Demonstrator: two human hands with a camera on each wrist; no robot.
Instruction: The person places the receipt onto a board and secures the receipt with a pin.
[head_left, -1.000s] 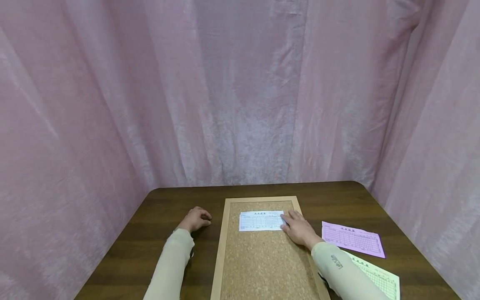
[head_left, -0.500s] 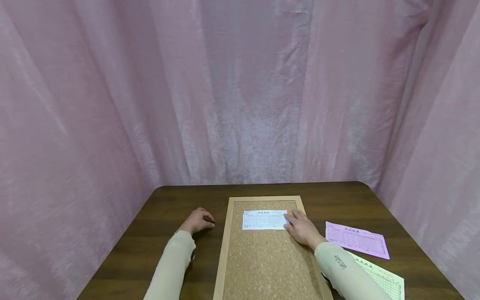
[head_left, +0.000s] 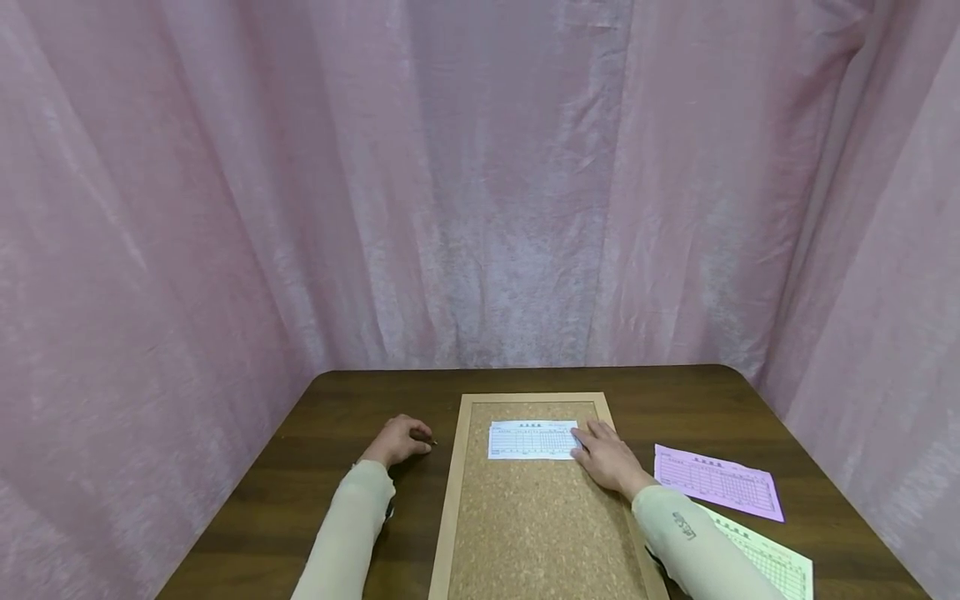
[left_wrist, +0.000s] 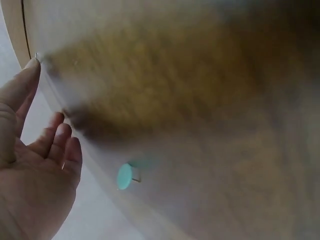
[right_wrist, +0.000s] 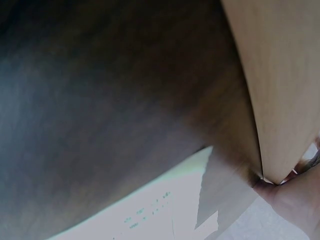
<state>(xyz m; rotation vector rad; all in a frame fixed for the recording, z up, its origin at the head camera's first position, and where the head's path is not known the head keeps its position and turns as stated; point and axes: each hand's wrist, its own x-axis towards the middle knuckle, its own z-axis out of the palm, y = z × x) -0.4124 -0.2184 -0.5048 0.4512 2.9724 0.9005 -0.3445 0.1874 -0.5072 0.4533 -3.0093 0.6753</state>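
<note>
My left hand (head_left: 397, 442) is over the table, left of a cork board (head_left: 540, 533). Its thumb and finger pinch a thumbtack (left_wrist: 36, 55), only the thin metal point of which shows; the other fingers curl loosely. A teal thumbtack (left_wrist: 125, 176) lies on the tabletop close to that hand, seen in the left wrist view. My right hand (head_left: 607, 458) rests on the board, its fingers extended over the right edge of a white printed slip (head_left: 532, 440). This slip lies flat near the board's far end. In the right wrist view, the right hand (right_wrist: 295, 200) is mostly cut off.
A purple printed slip (head_left: 717, 481) lies on the dark wooden table (head_left: 315, 467), right of the board. Nearer to me is a green slip (head_left: 772, 558), partly covered by the right sleeve. Pink curtains (head_left: 480, 183) hang behind the table and at both sides.
The head view shifts a little, so everything sits slightly farther right. A small tip now shows beyond the left fingertips. The right hand stays on the white slip.
</note>
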